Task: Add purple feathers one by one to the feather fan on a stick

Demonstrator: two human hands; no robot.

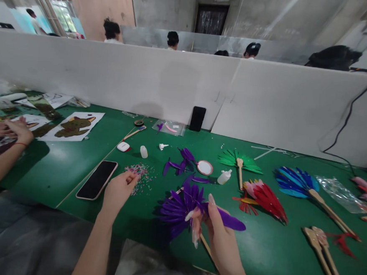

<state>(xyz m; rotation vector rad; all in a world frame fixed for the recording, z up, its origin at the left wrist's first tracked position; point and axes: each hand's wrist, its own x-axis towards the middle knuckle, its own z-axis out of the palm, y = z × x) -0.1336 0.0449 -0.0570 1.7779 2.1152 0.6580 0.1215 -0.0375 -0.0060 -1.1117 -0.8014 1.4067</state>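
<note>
My left hand (120,190) is over a scattered pile of small multicoloured bits (143,174), which look like sequins or beads. Its fingertips are pinched together at the pile's edge; whatever they hold is too small to see. In my right hand (218,226) is a purple feather fan (178,212), gripped between thumb and fingers near its centre. One long purple feather sticks out to the right past the thumb, and a thin wooden handle (207,249) runs down below the fan. Loose purple feathers (181,164) lie just beyond it.
A phone (97,180) lies left of my left hand. Small glue bottles (224,176) (144,152) and a round white lid (205,167) stand farther back. Green (240,161), red (267,198) and blue feather fans (295,182) lie rightward. Another person's hands (19,131) work at left.
</note>
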